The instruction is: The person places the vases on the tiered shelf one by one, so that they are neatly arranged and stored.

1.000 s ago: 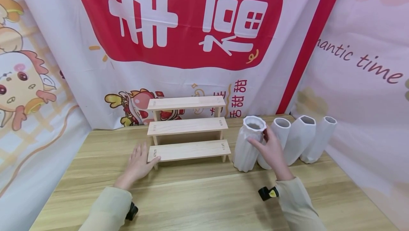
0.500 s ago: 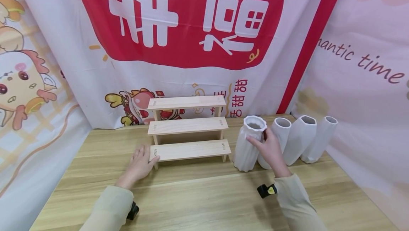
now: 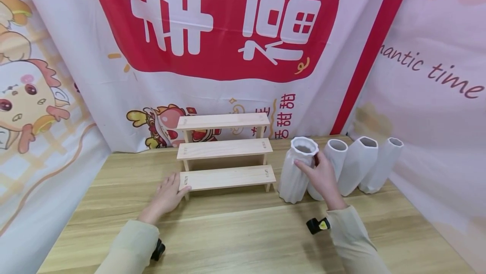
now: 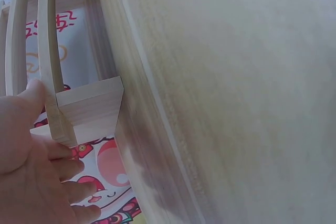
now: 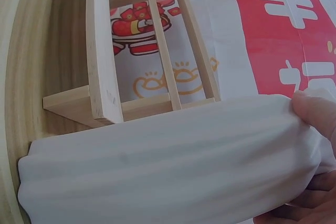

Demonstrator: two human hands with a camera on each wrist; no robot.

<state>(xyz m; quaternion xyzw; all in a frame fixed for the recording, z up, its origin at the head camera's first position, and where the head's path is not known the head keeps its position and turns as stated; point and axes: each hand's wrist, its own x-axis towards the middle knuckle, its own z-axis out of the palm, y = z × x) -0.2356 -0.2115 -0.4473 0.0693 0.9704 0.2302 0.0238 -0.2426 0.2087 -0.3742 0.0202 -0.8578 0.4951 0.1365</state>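
Note:
A pale wooden three-step stand (image 3: pixel 228 179) rises at the middle of the table. At the left end of its lowest step is my left hand (image 3: pixel 165 194), thumb over the board; in the left wrist view its fingers (image 4: pixel 68 169) reach loosely past the board's end. My right hand (image 3: pixel 320 177) grips a white fluted vase (image 3: pixel 291 177) below its scalloped rim, thumb on the near side and other fingers partly hidden behind. The vase stands upright just right of the stand. In the right wrist view the fluted vase (image 5: pixel 168 166) fills the lower half.
Right of the held vase stand three more white vases: a round-mouthed one (image 3: pixel 337 151), partly behind my hand, a faceted one (image 3: pixel 358 166) and a slim one (image 3: pixel 381 166). Printed cloth (image 3: pixel 228 21) hangs behind the wood-grain table (image 3: pixel 235 240) and at both sides.
My left hand has edged slightly closer to the stand's lowest step, its fingers drawn in a little. The right hand and the fluted vase keep their place.

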